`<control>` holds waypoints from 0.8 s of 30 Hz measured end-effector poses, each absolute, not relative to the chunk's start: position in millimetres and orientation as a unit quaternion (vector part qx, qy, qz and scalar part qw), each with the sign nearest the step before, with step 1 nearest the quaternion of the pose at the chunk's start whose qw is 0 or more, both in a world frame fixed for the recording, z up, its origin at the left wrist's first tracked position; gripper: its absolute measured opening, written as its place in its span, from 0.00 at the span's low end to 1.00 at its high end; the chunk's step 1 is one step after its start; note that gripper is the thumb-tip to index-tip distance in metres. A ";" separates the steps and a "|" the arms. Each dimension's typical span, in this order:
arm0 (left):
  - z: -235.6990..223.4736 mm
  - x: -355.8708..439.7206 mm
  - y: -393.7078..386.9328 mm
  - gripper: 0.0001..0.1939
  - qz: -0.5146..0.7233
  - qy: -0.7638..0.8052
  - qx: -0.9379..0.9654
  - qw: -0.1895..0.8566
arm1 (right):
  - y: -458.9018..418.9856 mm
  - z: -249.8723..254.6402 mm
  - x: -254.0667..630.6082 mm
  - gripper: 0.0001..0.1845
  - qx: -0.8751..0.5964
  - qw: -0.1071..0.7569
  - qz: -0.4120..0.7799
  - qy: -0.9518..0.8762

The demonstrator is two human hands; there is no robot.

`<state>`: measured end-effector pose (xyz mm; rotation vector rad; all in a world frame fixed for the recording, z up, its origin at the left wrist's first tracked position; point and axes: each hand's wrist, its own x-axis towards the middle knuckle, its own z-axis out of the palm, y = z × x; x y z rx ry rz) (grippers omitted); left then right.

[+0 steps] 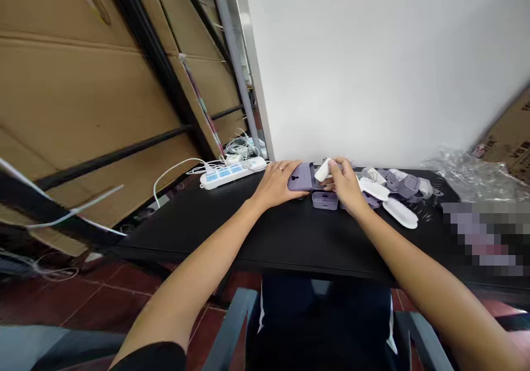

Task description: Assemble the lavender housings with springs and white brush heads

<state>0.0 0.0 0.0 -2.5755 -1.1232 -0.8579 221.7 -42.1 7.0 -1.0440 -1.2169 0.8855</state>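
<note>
Your left hand (pixel 276 185) lies at the left end of the purple case (pixel 300 177); its fingers are bent along the far edge and the thumb is along the near edge, so you grip the case between them. The case is on the black table (pixel 265 238), just to the right of this palm. In your right hand (pixel 346 186), the thumb and fingers are closed upon a white piece (pixel 323 170), which stands out to the left of these fingertips, above the right part of the case. Whether the white piece touches the case, I cannot tell.

Just below the right fingertips, on the side nearer to you, is a small purple tray (pixel 325 201). To the right of the right fingers lies a white oval shell (pixel 400 213), and beyond it a heap of purple parts (pixel 408 186). Farther to the right is some clear plastic wrap (pixel 472 175). On the left of your left fingers there is a white power strip (pixel 234 173).
</note>
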 end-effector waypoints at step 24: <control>3.0 -0.1 -4.8 0.47 -0.240 -0.404 -0.878 0.089 | -43.7 -5.9 222.1 0.27 -0.484 0.490 0.316 -0.653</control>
